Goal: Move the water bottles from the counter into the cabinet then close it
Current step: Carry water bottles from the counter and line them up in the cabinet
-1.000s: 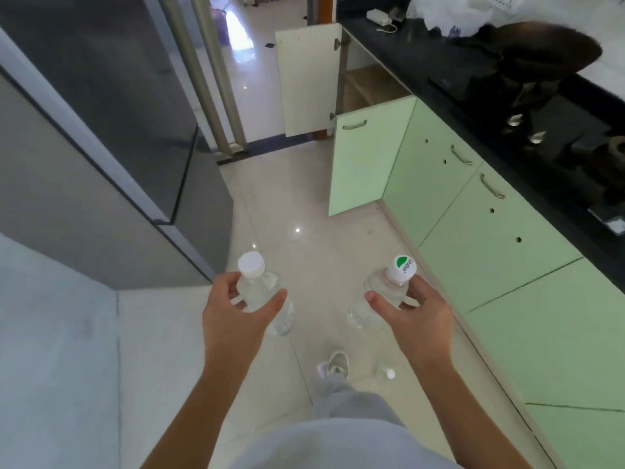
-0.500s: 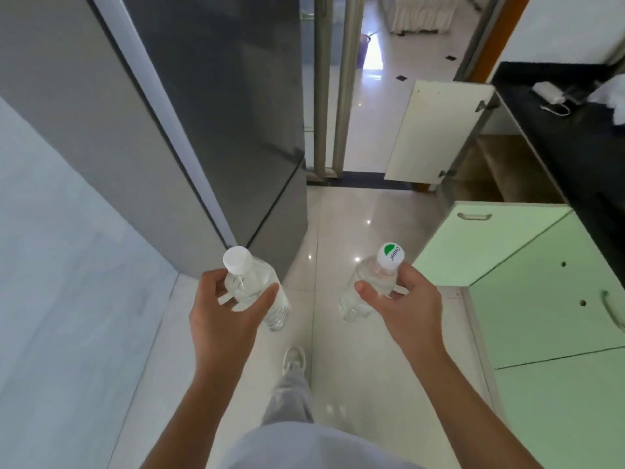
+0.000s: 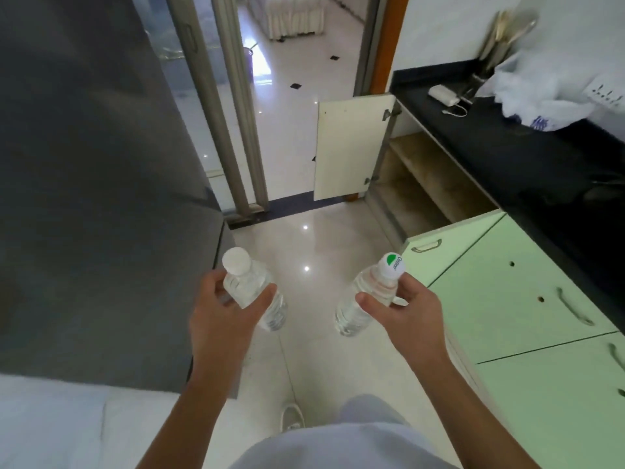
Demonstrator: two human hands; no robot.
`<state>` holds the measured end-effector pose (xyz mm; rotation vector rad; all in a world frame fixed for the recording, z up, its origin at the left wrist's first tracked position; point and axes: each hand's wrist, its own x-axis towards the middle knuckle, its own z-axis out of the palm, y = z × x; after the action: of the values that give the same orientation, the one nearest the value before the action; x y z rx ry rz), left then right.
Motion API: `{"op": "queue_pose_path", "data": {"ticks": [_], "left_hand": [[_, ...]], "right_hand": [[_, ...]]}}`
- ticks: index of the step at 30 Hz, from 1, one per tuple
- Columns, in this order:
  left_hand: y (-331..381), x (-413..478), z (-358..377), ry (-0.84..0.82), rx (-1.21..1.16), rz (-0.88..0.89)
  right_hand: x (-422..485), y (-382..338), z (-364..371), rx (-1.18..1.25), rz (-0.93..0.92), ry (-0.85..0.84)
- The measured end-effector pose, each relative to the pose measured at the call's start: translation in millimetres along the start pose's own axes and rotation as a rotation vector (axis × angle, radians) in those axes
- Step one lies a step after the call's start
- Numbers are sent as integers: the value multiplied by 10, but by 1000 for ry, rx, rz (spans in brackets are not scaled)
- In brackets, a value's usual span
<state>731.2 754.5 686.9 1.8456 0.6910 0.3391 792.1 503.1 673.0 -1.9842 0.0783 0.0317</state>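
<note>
over the floor (image 3: 304, 238), curled fingers (image 3: 210, 283) hold left bottle (image 3: 247, 287) and right bottle (image 3: 353, 308), caps up, bases leaning inward.

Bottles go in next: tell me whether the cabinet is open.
Open. The cream door stands swung out, exposing the cabinet shelves.

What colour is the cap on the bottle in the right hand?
White with a green patch, seen in the head view: the cap tops the bottle the right hand holds.

The left hand (image 3: 220, 316) and right hand (image 3: 406, 313) are bare, forearms unsleeved. Pale grey clothing (image 3: 338, 445) covers torso and leg. One white shoe (image 3: 291, 416) shows.
</note>
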Motion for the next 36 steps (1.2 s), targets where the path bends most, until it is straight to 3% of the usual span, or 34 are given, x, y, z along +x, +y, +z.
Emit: {"op": "queue_pose_path", "data": {"ticks": [7, 21, 25, 30, 36], "left_hand": [[284, 1064, 608, -97, -55, 57], [908, 3016, 1459, 70, -7, -16], [1125, 3492, 1733, 57, 7, 5], [1243, 4163, 2265, -98, 45, 41], [1321, 5043, 3194, -465, 119, 113]], "right_hand": [[1035, 52, 115, -42, 73, 71], [3848, -375, 971, 2, -56, -201], [4358, -450, 1034, 36, -55, -198], [4822, -307, 926, 38, 45, -104], [5270, 11, 739, -10, 267, 165]]}}
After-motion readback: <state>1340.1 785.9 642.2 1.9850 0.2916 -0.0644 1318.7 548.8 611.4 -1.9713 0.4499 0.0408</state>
